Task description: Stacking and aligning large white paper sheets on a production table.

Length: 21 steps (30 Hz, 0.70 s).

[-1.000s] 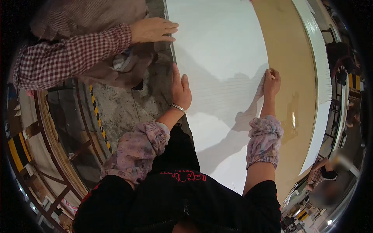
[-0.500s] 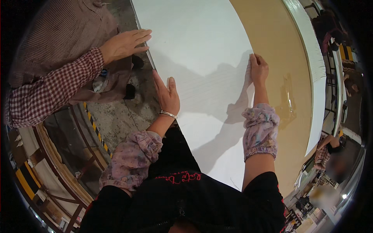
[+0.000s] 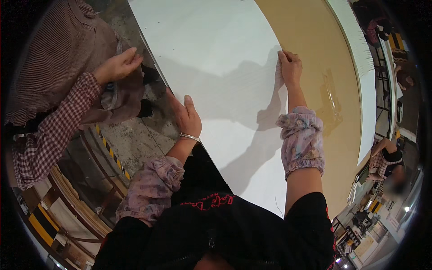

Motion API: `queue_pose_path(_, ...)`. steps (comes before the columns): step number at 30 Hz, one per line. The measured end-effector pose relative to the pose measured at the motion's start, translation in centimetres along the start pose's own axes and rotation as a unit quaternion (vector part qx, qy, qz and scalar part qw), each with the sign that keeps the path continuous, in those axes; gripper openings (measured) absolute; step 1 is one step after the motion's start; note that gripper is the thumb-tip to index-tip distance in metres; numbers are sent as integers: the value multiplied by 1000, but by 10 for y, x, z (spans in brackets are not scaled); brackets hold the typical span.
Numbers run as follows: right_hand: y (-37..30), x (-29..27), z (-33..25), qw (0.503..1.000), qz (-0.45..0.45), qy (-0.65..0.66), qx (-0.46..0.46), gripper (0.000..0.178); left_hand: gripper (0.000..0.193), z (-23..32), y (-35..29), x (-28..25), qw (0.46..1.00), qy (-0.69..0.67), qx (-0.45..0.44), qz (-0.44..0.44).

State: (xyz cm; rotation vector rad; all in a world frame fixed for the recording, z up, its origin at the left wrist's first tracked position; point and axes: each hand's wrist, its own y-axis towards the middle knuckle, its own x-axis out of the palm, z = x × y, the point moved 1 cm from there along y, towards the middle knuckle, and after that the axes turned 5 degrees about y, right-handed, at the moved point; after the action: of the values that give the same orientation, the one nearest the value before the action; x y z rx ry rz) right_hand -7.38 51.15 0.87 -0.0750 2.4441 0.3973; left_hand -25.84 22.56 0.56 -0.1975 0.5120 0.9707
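Observation:
A large white sheet [image 3: 216, 49] spreads out before me, its left edge straight and its right edge curved. My left hand [image 3: 188, 119] lies along the left edge, thumb raised and fingers stretched out. At the curved edge my right hand [image 3: 291, 69] pinches the sheet's rim between thumb and fingers. Under that edge shows a brown board [image 3: 315, 40] with shiny tape [image 3: 332, 96] on it. My arms cast a shadow over the white surface. Off the sheet's left edge hovers a co-worker's hand [image 3: 119, 66], its fingers partly curled.
The co-worker's checked sleeve [image 3: 58, 130] and brown ribbed garment [image 3: 54, 58] fill the left side. Below them are a concrete floor [image 3: 135, 135] with black-and-yellow tape [image 3: 112, 155] and a rack [image 3: 85, 202]. Another person [image 3: 388, 162] is at the far right.
The co-worker's hand has drawn back left, away from the sheet's edge, and its fingers have curled. The sheet and both my hands appear slightly farther left in view.

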Motion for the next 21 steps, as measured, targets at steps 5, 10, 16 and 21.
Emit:
queue_pose_path(5, 0, -2, -2, 999, -6, -36, -13, 26, 61, -9, 1, 3, 999, -34, 14, -10)
queue_pose_path(10, -5, 1, 4, 999, 13, -18, -34, 29, 63, -7, 1, 3, 1000, -4, 14, -20)
queue_pose_path(16, -4, 1, 6, 982, -53, 159, 81, 27, 65, -9, 1, -6, 998, -9, 13, -55)
queue_pose_path(21, -2, 4, 14, 958, -52, 252, 124, 29, 64, -6, -3, -3, 999, 4, 41, -34)
